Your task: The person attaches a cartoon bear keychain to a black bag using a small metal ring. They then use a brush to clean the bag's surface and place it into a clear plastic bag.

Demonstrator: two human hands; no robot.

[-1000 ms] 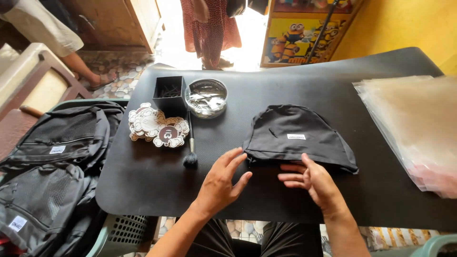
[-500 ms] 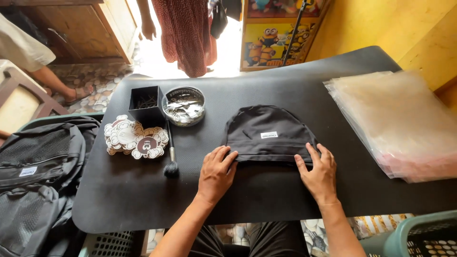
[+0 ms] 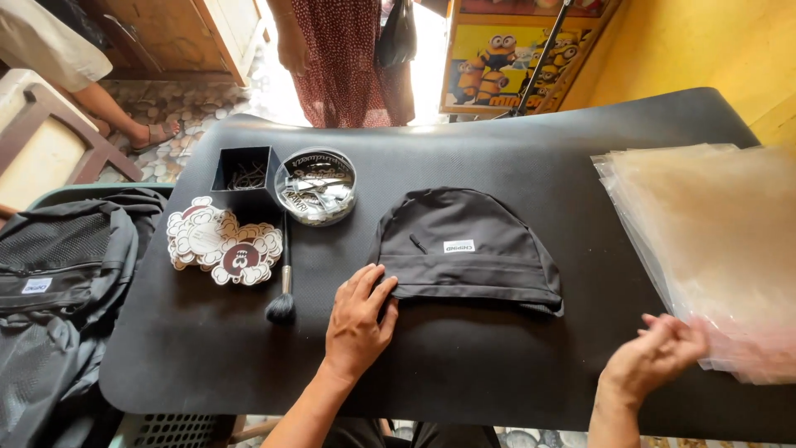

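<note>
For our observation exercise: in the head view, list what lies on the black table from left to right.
Cloud-shaped card tags → brush → round tin → left hand → folded black bag → right hand → clear plastic bags.

Left hand (image 3: 356, 319) flat on folded black bag (image 3: 467, 249); right hand (image 3: 655, 357) at clear plastic sleeves (image 3: 713, 241).

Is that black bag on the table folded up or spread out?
Folded. The black bag lies as a flat, compact dome shape, its lower part doubled into a band, with the left hand pressing its corner.

The right hand (image 3: 655, 355) left the folded black bag (image 3: 467, 249) and moved right to the clear plastic sleeves (image 3: 713, 241).
</note>
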